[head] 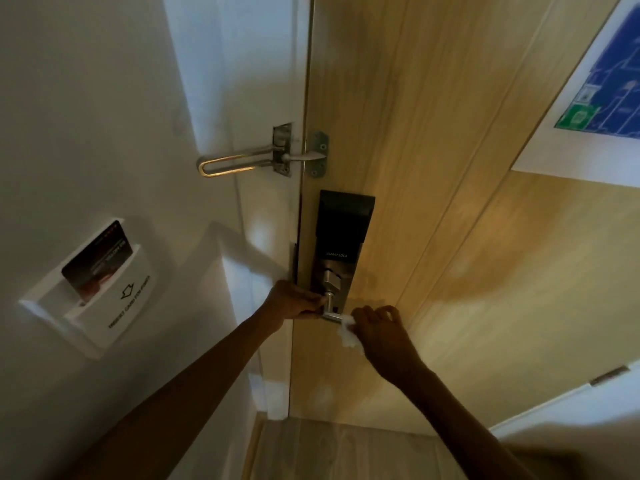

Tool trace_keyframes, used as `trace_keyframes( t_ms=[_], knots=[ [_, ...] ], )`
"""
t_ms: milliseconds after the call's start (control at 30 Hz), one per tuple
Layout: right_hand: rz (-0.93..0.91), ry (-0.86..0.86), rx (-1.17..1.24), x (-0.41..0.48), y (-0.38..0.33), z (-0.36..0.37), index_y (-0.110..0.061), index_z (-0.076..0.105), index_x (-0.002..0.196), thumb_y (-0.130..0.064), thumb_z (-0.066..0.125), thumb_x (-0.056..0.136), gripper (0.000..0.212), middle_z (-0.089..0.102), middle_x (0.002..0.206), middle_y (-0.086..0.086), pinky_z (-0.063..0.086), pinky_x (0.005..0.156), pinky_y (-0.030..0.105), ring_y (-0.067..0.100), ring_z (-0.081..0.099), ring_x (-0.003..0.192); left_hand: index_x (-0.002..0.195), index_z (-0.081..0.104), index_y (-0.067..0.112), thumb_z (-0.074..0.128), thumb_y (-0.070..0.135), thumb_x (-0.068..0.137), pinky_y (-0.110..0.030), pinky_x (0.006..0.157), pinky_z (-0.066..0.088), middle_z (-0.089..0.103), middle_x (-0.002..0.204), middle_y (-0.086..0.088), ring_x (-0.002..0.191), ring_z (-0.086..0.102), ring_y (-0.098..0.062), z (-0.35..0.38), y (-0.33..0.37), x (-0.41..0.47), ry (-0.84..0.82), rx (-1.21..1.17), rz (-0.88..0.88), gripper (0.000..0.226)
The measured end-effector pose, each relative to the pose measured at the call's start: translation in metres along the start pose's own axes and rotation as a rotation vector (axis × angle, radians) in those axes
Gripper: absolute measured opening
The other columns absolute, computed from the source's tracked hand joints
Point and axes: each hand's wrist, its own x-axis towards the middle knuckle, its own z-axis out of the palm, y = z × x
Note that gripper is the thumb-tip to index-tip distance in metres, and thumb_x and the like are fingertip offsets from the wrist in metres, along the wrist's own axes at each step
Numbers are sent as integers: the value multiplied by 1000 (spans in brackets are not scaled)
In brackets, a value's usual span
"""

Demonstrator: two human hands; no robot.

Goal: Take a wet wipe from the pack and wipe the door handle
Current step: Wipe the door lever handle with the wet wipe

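A silver lever door handle [331,315] sticks out from the black and silver smart lock plate [341,244] on the wooden door [450,202]. My right hand [382,336] is closed around a crumpled white wet wipe [349,332] and presses it against the free end of the handle. My left hand [298,301] rests at the door's edge, its fingers touching the handle's base by the lock plate. No wipe pack is in view.
A metal swing-bar door guard [263,157] sits above the lock, across the door gap. A white key-card holder [93,289] with a dark card is on the left wall. A blue evacuation plan [606,84] hangs on the door, upper right.
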Motion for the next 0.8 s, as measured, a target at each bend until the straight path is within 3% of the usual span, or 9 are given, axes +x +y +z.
trace_keyframes(
  t_ms=[100,200,367,533,633,800],
  knots=[
    [-11,-3,-60,-12,25,-2,-19,60,106,-14,76,72,38,62,107,6,34,101,55,27,60,96,106,62,-16,74,-2,76,-21,50,58,71,82,-16,53,71,-12,-2,0,3,2,-14,4,36],
    [-7,-28,-27,7,-5,0,-16,60,108,-13,73,74,37,64,108,9,27,107,58,28,60,101,100,66,-10,79,5,72,-24,60,61,73,93,-19,61,72,-12,-2,3,6,-7,103,53,35],
    [-41,11,2,6,-8,-4,-15,59,107,-10,75,71,40,63,106,10,36,101,58,31,62,94,91,68,-7,77,1,73,-24,60,61,73,73,-9,57,71,-11,-2,-5,9,-7,-35,-29,21],
    [-57,7,-1,-17,42,-9,-20,49,101,-12,75,75,38,64,97,5,42,92,51,26,62,83,101,68,-9,79,2,72,-23,58,60,72,91,-19,64,73,-16,-2,-9,6,-21,-86,5,32],
    [-57,-7,14,-10,27,-4,-15,55,102,-12,64,83,22,63,100,7,38,97,50,27,60,89,98,69,-5,79,4,71,-20,55,58,73,87,-16,65,74,-16,-3,-9,7,-20,-64,10,30],
    [-23,-24,39,12,-11,1,-9,55,109,-11,65,83,27,64,104,13,34,101,51,32,61,93,100,69,-5,77,4,73,-21,60,60,73,90,-15,68,74,-15,-5,-12,7,-46,-61,24,29]
  ],
)
